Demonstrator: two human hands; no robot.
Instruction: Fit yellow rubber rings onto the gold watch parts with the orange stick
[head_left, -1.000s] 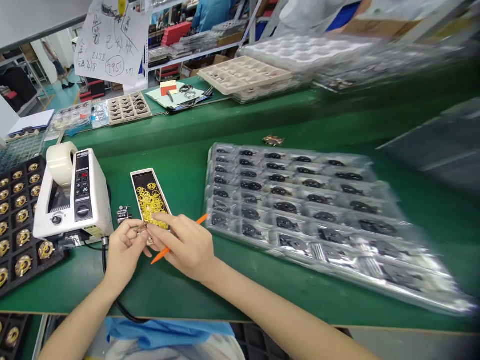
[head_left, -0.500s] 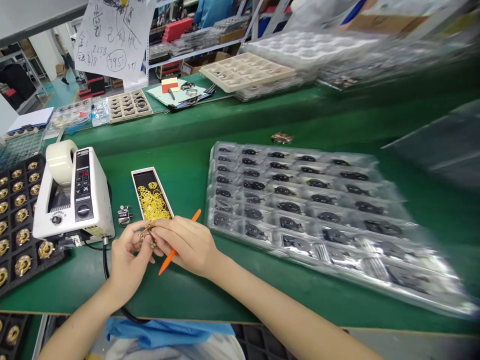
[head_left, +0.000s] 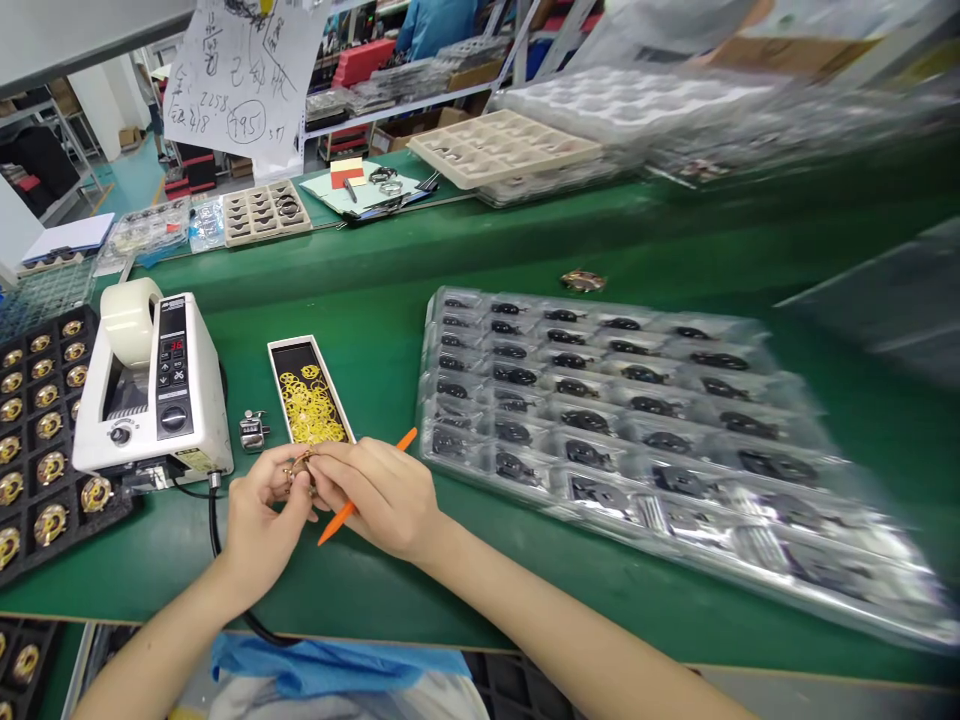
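Observation:
My left hand (head_left: 266,520) pinches a small rose-gold metal piece (head_left: 300,466), which looks like a watch case and is partly hidden by the fingertips. My right hand (head_left: 390,500) is closed around a slim orange stick (head_left: 406,440), pointed at its lower end and held slantwise through the fingers. The thumb and forefinger of that hand meet the metal piece too. Just beyond both hands lies a white-rimmed box (head_left: 274,375) with a black inside. Thin yellow rings (head_left: 311,408) fill much of it.
A tape dispenser (head_left: 180,385) and a tally counter (head_left: 253,431) stand left, beside a black foam tray (head_left: 71,480) of gold round cases. At right spreads a clear plastic tray (head_left: 540,490) of dark parts. Another metal piece (head_left: 583,281) lies behind it.
The view has shifted slightly, so things sit a little further right. Both hands stay together on the metal piece, with only small finger movement.

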